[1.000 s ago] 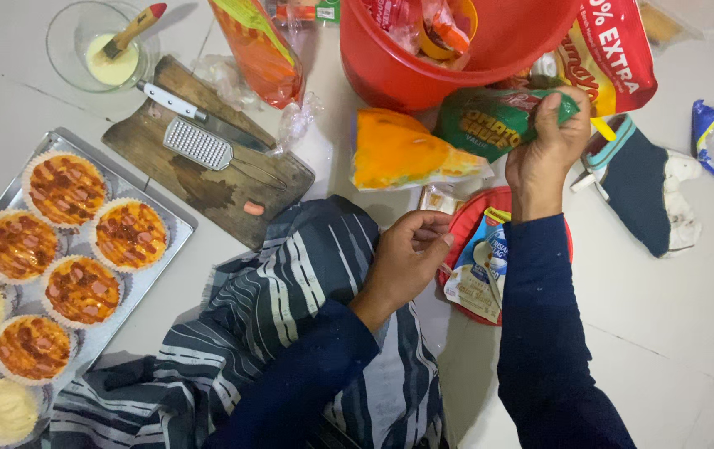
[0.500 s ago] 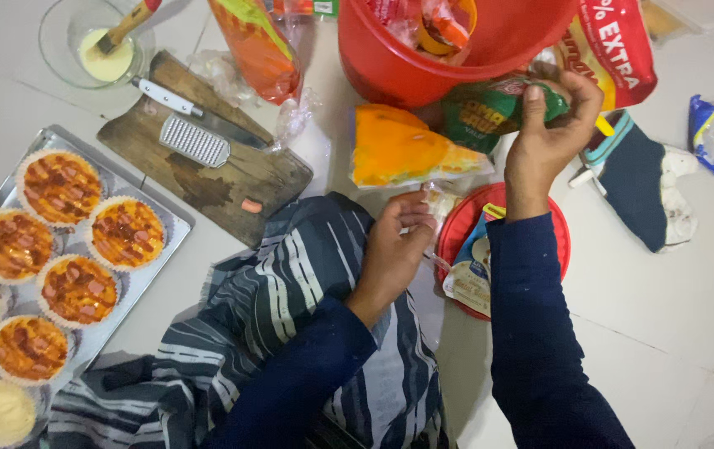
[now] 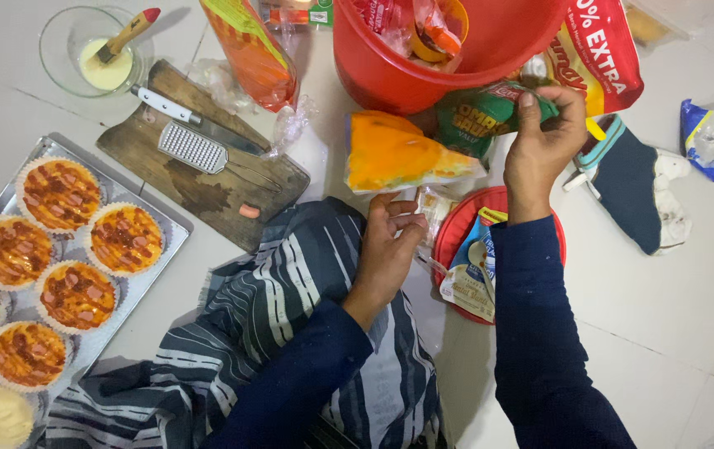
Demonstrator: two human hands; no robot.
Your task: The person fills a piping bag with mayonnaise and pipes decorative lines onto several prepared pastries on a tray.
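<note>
Reaching up and away, right hand (image 3: 544, 137) pinching the top edge of a green packet (image 3: 477, 116) between thumb and fingers, holding it just under the rim of the red bucket (image 3: 390, 71) (a grip at the very edge, likely for pulling it clear of the clutter or for tearing it open). Resting lower down, left hand (image 3: 390, 241) lying half curled and holding nothing, fingertips nearly touching the orange wedge-shaped packet (image 3: 398, 158), wrist leaning on a striped dark cloth (image 3: 290, 308) draped over the lap, probably there for keeping crumbs and drips off.

Crowding the white floor (image 3: 673, 333) around the green packet: a red-and-white bag (image 3: 598, 58) just beside it, a dark oven mitt (image 3: 635, 187) to the right, a red plate (image 3: 465, 229) with small sachets and a spoon under the right forearm. Sitting well apart on the left: a metal tray (image 3: 157, 208) carrying sauce-topped cups and plain pale ones, a wooden board (image 3: 207, 187) bearing a small grater and a knife, a glass bowl (image 3: 62, 41) with pale liquid and a brush. Hemming in the right hand on three sides: bucket, bag and mitt, leaving little room for drawing the packet back.
</note>
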